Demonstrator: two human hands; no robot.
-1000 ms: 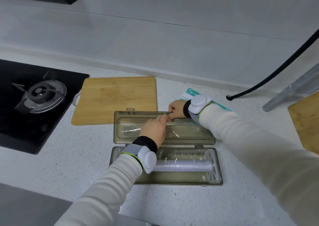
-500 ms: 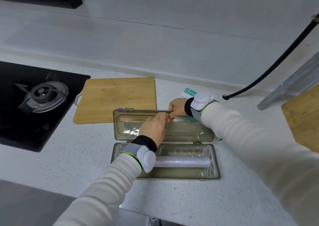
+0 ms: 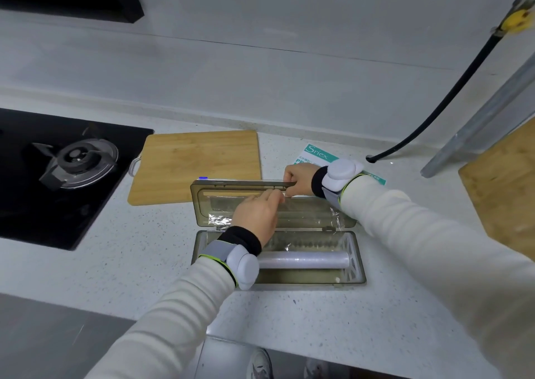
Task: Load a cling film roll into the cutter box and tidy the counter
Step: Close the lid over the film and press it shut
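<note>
- Cling film roll (image 3: 304, 260) lies in the open cutter box (image 3: 360, 274); its film end (image 3: 220, 219) spreads over the flipped-back lid (image 3: 199, 202).
- Left hand (image 3: 256, 215) fingers pinch the film end; right hand (image 3: 298, 177) grips the lid's cutter rail (image 3: 246, 182).
- Slack could wrinkle the film.
- Cutting board (image 3: 197, 164) crowds the far edge; tabletop (image 3: 139, 251) opens leftward.

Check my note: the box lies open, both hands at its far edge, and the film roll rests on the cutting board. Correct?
No: the head view shows the film roll inside the near half of the open box, not on the cutting board. The rest holds.
</note>
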